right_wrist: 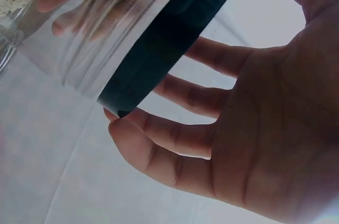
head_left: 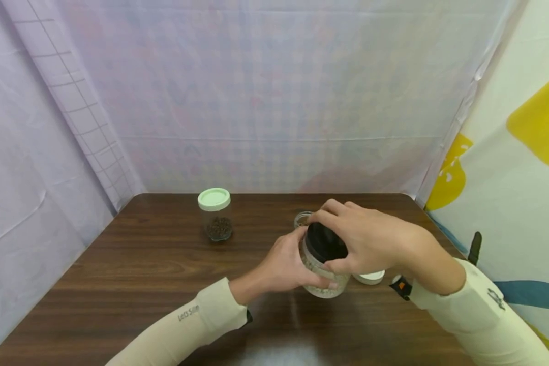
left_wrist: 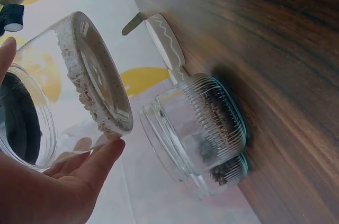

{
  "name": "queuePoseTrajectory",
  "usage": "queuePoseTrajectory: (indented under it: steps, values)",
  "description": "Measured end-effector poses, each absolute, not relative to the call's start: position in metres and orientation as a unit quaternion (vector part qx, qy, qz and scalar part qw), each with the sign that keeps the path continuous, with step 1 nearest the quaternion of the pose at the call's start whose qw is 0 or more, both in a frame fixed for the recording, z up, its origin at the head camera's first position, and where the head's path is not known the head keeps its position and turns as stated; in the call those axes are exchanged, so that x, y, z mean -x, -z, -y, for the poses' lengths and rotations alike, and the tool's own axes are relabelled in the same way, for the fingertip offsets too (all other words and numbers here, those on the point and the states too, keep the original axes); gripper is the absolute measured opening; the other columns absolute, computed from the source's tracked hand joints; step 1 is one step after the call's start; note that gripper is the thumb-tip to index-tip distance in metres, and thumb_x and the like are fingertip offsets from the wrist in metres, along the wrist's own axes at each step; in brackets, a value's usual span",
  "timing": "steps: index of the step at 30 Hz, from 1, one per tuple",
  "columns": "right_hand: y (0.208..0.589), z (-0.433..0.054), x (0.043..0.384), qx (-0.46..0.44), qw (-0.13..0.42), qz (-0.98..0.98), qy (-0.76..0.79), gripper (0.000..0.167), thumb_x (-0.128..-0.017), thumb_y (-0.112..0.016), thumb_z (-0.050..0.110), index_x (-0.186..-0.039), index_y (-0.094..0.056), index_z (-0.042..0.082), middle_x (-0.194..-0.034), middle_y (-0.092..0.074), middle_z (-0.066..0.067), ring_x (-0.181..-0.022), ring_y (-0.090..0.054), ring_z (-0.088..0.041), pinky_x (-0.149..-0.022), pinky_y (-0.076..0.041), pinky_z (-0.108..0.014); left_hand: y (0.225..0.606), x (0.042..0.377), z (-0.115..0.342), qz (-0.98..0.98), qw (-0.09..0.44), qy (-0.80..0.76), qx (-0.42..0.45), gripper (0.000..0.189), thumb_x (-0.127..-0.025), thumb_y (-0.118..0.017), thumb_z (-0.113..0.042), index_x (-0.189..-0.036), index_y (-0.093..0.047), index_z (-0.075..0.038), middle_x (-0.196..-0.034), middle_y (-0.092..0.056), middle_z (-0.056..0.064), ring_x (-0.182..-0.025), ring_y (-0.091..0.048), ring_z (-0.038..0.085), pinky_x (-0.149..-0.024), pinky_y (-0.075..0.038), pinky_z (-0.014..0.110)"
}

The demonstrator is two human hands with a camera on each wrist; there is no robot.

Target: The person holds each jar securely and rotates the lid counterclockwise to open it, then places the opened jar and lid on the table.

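A clear jar (head_left: 327, 290) with pale flakes in its bottom is held tilted above the table. My left hand (head_left: 285, 262) grips its side, thumb toward the near face; in the left wrist view its fingers reach along the glass to the base. My right hand (head_left: 370, 236) holds the black lid (head_left: 325, 243) at the jar's mouth, fingertips curled over the lid's edge (right_wrist: 159, 49). Below the held jar, two lidless glass jars with dark brown bits stand on the table: a nearer glass jar (left_wrist: 196, 123) and one partly hidden behind it (left_wrist: 230, 173).
A jar with a pale green lid (head_left: 214, 200) and dark bits inside stands toward the left back of the brown table (head_left: 155, 274). A white lid (head_left: 370, 277) lies under my right hand. White cloth (head_left: 274, 101) hangs behind the table.
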State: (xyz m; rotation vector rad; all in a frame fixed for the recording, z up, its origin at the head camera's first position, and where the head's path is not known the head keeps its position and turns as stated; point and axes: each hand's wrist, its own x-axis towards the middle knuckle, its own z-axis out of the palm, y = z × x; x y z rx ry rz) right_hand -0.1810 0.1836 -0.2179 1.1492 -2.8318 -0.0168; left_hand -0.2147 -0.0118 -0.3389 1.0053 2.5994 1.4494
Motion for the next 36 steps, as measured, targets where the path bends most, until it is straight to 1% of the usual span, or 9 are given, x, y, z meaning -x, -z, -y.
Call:
queuePoseTrajectory:
  steps: [4, 9, 12, 17, 19, 21, 26, 31, 36]
  values:
    - [0.213, -0.187, 0.179, -0.375, 0.049, 0.926, -0.010, 0.071, -0.085, -0.076, 0.044, -0.146, -0.048, 0.022, -0.135, -0.049, 0.003, -0.112, -0.054, -0.018, -0.090, -0.052, -0.040, 0.338, 0.215, 0.013, -0.829, -0.003, -0.462, -0.316, 0.095, -0.065, -0.093, -0.052, -0.143, -0.048, -0.025, -0.125, -0.062, -0.009, -0.106, -0.062, 0.008, -0.087, -0.054, 0.028]
    - [0.203, -0.195, 0.181, -0.367, 0.090, 0.926, -0.026, 0.076, -0.086, -0.076, 0.044, -0.151, -0.042, 0.022, -0.139, -0.048, -0.001, -0.115, -0.057, -0.022, -0.091, -0.053, -0.045, 0.331, 0.216, 0.021, -0.821, -0.010, -0.484, -0.304, 0.098, -0.066, -0.093, -0.050, -0.147, -0.045, -0.023, -0.132, -0.061, -0.003, -0.111, -0.062, 0.011, -0.089, -0.054, 0.032]
    - [0.196, -0.205, 0.187, -0.352, 0.118, 0.928, -0.043, 0.079, -0.088, -0.074, 0.048, -0.154, -0.037, 0.022, -0.144, -0.045, -0.006, -0.119, -0.057, -0.027, -0.097, -0.052, -0.050, 0.321, 0.219, 0.029, -0.821, -0.041, -0.493, -0.286, 0.100, -0.066, -0.094, -0.047, -0.148, -0.044, -0.019, -0.134, -0.061, 0.002, -0.112, -0.063, 0.016, -0.090, -0.055, 0.035]
    - [0.192, -0.226, 0.202, -0.305, 0.146, 0.939, -0.064, 0.082, -0.090, -0.071, 0.051, -0.156, -0.033, 0.022, -0.147, -0.041, -0.011, -0.125, -0.054, -0.033, -0.100, -0.048, -0.055, 0.302, 0.232, 0.044, -0.835, -0.128, -0.487, -0.222, 0.102, -0.062, -0.097, -0.042, -0.145, -0.046, -0.013, -0.136, -0.061, 0.006, -0.120, -0.061, 0.022, -0.098, -0.052, 0.040]
    - [0.195, -0.234, 0.210, -0.285, 0.138, 0.947, -0.061, 0.082, -0.091, -0.071, 0.051, -0.157, -0.031, 0.020, -0.148, -0.040, -0.014, -0.125, -0.052, -0.037, -0.098, -0.048, -0.057, 0.298, 0.240, 0.049, -0.840, -0.155, -0.483, -0.191, 0.102, -0.062, -0.097, -0.040, -0.145, -0.045, -0.012, -0.136, -0.060, 0.008, -0.122, -0.060, 0.025, -0.100, -0.051, 0.043]
    - [0.201, -0.242, 0.218, -0.267, 0.124, 0.954, -0.058, 0.083, -0.092, -0.070, 0.052, -0.157, -0.031, 0.018, -0.149, -0.038, -0.017, -0.125, -0.052, -0.041, -0.096, -0.047, -0.060, 0.296, 0.248, 0.053, -0.847, -0.168, -0.479, -0.160, 0.103, -0.063, -0.097, -0.040, -0.146, -0.043, -0.011, -0.136, -0.058, 0.009, -0.122, -0.058, 0.027, -0.100, -0.050, 0.045]
    - [0.219, -0.262, 0.238, -0.227, 0.086, 0.969, -0.051, 0.085, -0.093, -0.067, 0.053, -0.158, -0.029, 0.014, -0.149, -0.035, -0.025, -0.124, -0.049, -0.050, -0.093, -0.046, -0.065, 0.299, 0.268, 0.057, -0.861, -0.158, -0.473, -0.100, 0.109, -0.066, -0.094, -0.041, -0.152, -0.034, -0.008, -0.143, -0.052, 0.012, -0.130, -0.052, 0.032, -0.104, -0.046, 0.051]
    - [0.233, -0.278, 0.252, -0.209, 0.067, 0.974, -0.055, 0.084, -0.093, -0.068, 0.052, -0.155, -0.031, 0.009, -0.147, -0.034, -0.029, -0.122, -0.050, -0.051, -0.095, -0.045, -0.066, 0.307, 0.287, 0.055, -0.861, -0.152, -0.482, -0.065, 0.111, -0.068, -0.093, -0.038, -0.154, -0.030, -0.006, -0.144, -0.047, 0.017, -0.130, -0.049, 0.035, -0.107, -0.044, 0.051]
    - [0.245, -0.289, 0.264, -0.195, 0.053, 0.977, -0.062, 0.083, -0.092, -0.070, 0.048, -0.153, -0.032, 0.006, -0.142, -0.036, -0.032, -0.114, -0.056, -0.048, -0.092, -0.048, -0.063, 0.316, 0.304, 0.053, -0.858, -0.149, -0.491, -0.035, 0.110, -0.068, -0.093, -0.035, -0.154, -0.031, -0.007, -0.147, -0.041, 0.018, -0.131, -0.047, 0.035, -0.109, -0.043, 0.050]
